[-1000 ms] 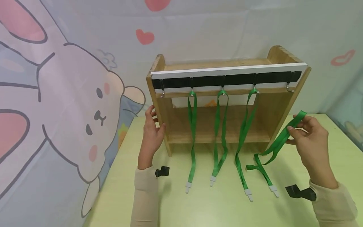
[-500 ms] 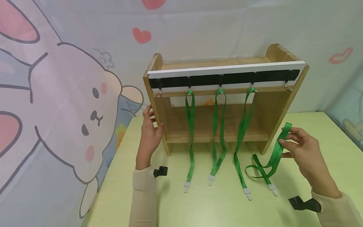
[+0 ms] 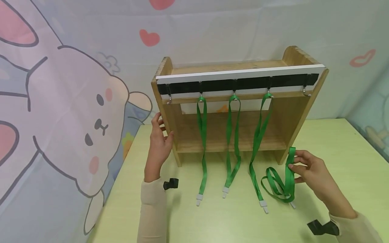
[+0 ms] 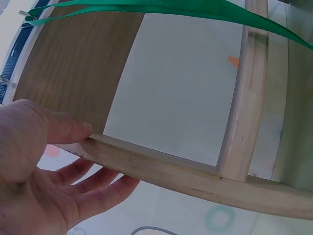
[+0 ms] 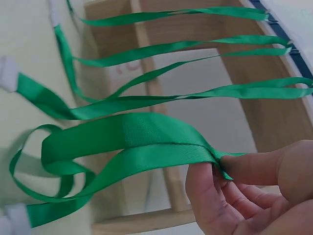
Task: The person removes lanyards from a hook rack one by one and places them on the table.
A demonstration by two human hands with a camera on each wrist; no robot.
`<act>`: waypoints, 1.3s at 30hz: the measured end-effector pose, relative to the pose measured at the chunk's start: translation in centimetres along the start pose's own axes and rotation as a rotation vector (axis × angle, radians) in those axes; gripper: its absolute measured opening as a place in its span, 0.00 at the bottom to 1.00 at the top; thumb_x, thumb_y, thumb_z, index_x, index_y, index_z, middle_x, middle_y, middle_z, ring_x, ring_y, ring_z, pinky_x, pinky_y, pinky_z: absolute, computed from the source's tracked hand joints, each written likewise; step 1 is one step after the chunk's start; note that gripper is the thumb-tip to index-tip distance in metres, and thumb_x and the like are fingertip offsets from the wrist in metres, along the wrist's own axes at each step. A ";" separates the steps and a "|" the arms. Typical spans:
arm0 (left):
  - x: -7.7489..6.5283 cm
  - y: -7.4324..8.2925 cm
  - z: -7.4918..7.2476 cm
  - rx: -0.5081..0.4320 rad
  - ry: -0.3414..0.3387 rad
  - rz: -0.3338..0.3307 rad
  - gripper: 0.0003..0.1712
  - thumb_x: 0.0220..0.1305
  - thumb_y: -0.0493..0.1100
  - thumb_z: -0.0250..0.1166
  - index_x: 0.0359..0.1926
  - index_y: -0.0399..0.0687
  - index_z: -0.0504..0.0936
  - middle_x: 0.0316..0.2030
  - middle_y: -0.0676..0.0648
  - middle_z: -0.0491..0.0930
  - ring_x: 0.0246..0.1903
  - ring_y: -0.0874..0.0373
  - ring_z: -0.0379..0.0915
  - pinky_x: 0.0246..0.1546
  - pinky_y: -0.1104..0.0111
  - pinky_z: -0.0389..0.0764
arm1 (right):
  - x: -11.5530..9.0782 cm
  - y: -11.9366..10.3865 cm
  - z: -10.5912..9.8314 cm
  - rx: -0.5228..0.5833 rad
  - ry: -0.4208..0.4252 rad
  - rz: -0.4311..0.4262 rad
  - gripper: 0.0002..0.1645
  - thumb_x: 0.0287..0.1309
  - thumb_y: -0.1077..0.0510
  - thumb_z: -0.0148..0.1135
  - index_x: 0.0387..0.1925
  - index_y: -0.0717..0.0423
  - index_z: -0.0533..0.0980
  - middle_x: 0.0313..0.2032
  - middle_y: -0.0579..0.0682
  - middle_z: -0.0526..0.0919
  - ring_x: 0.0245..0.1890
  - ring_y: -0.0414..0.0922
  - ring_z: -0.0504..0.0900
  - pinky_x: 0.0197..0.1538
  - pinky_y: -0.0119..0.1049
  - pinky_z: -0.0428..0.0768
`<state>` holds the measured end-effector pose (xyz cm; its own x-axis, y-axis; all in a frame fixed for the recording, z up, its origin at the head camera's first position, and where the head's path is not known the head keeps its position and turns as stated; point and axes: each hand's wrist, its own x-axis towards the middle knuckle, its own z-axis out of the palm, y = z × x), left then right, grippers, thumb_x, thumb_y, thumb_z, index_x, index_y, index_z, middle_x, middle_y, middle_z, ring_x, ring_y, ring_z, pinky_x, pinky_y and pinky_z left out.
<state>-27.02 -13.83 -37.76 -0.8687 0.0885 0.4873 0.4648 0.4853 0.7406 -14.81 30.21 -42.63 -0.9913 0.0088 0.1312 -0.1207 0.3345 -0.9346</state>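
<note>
My right hand pinches the top of a green lanyard between thumb and fingers. Its lower part lies in loops on the table, with the white clip at its end. Three more green lanyards hang from hooks on the wooden shelf: a left one, a middle one and a right one. Their clips lie on the table. At the shelf's left side panel, my left hand grips the edge, thumb in front and fingers around the outer side.
A black strip on a white board carries the metal hooks. The leftmost hook and the rightmost hook bear no lanyard. A light yellow-green table lies underneath; a printed cloth hangs behind.
My right hand has come down and to the left with the lanyard, whose lower part now lies in looser coils. My left hand keeps its place on the shelf. The view has shifted slightly.
</note>
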 end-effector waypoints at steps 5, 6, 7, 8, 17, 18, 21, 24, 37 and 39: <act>-0.1 0.0 0.0 0.007 0.003 0.001 0.44 0.69 0.25 0.58 0.75 0.45 0.43 0.65 0.29 0.62 0.58 0.34 0.71 0.49 0.44 0.82 | 0.0 1.4 0.9 -0.057 -0.052 0.063 0.27 0.68 0.71 0.56 0.65 0.74 0.61 0.40 0.51 0.79 0.30 0.36 0.81 0.28 0.40 0.85; -0.1 0.0 0.0 0.009 0.004 0.003 0.44 0.69 0.24 0.58 0.75 0.45 0.43 0.65 0.29 0.62 0.58 0.34 0.71 0.49 0.44 0.82 | 0.0 1.6 1.1 -0.073 -0.063 0.073 0.28 0.68 0.71 0.56 0.66 0.74 0.61 0.41 0.53 0.79 0.31 0.36 0.81 0.28 0.40 0.85; -0.1 0.0 0.0 0.010 0.003 0.006 0.44 0.69 0.24 0.59 0.75 0.45 0.43 0.65 0.29 0.62 0.58 0.34 0.71 0.49 0.44 0.82 | 0.1 1.9 1.2 -0.089 -0.070 0.080 0.28 0.68 0.71 0.57 0.66 0.74 0.61 0.41 0.56 0.79 0.31 0.36 0.81 0.28 0.40 0.85; -0.1 0.0 0.1 0.013 0.002 0.008 0.44 0.69 0.24 0.59 0.75 0.45 0.43 0.65 0.29 0.62 0.58 0.34 0.71 0.49 0.44 0.82 | 0.1 2.1 1.4 -0.105 -0.078 0.083 0.28 0.67 0.71 0.57 0.66 0.74 0.61 0.42 0.58 0.79 0.32 0.37 0.81 0.27 0.40 0.85; -0.1 0.0 0.1 0.018 -0.006 0.009 0.44 0.69 0.25 0.58 0.75 0.45 0.43 0.65 0.29 0.62 0.58 0.35 0.71 0.50 0.45 0.82 | 0.4 3.3 2.7 -0.250 -0.080 0.068 0.24 0.62 0.72 0.63 0.58 0.74 0.69 0.38 0.59 0.83 0.25 0.42 0.81 0.22 0.37 0.83; -0.1 0.0 0.1 0.020 -0.005 0.009 0.44 0.69 0.25 0.58 0.75 0.45 0.43 0.65 0.29 0.62 0.58 0.35 0.71 0.50 0.45 0.82 | 0.5 3.5 2.8 -0.271 -0.080 0.062 0.23 0.62 0.71 0.63 0.57 0.74 0.69 0.37 0.59 0.84 0.24 0.43 0.81 0.21 0.37 0.82; -0.1 -0.1 0.1 0.023 -0.001 0.011 0.44 0.69 0.25 0.58 0.75 0.45 0.43 0.65 0.29 0.62 0.58 0.35 0.71 0.49 0.44 0.82 | 0.7 4.0 3.1 -0.331 -0.078 0.054 0.21 0.61 0.71 0.64 0.54 0.74 0.71 0.35 0.58 0.84 0.23 0.44 0.80 0.21 0.36 0.81; -0.1 -0.1 0.0 0.022 0.003 0.015 0.44 0.69 0.24 0.58 0.75 0.45 0.43 0.65 0.29 0.61 0.58 0.34 0.70 0.49 0.44 0.82 | 0.9 4.3 3.2 -0.382 -0.074 0.052 0.20 0.60 0.70 0.65 0.52 0.74 0.73 0.34 0.57 0.84 0.22 0.44 0.80 0.20 0.36 0.80; -0.1 -0.1 0.1 0.006 0.003 0.023 0.44 0.69 0.24 0.58 0.75 0.46 0.44 0.65 0.29 0.61 0.58 0.34 0.70 0.48 0.44 0.82 | 1.1 4.8 4.0 -0.612 -0.036 -0.112 0.15 0.52 0.71 0.68 0.43 0.71 0.78 0.29 0.56 0.85 0.25 0.51 0.82 0.27 0.41 0.77; -0.1 -0.2 0.1 0.008 0.003 0.024 0.44 0.69 0.24 0.58 0.75 0.46 0.44 0.65 0.29 0.62 0.58 0.34 0.70 0.48 0.44 0.82 | 1.1 4.8 4.1 -0.620 -0.041 -0.109 0.15 0.53 0.69 0.69 0.43 0.70 0.78 0.29 0.55 0.85 0.24 0.48 0.81 0.25 0.39 0.75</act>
<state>-27.06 -13.83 -37.99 -0.8568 0.0979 0.5063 0.4843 0.4901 0.7248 -16.68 27.98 -48.33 -0.9777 -0.0886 0.1906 -0.1810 0.8155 -0.5498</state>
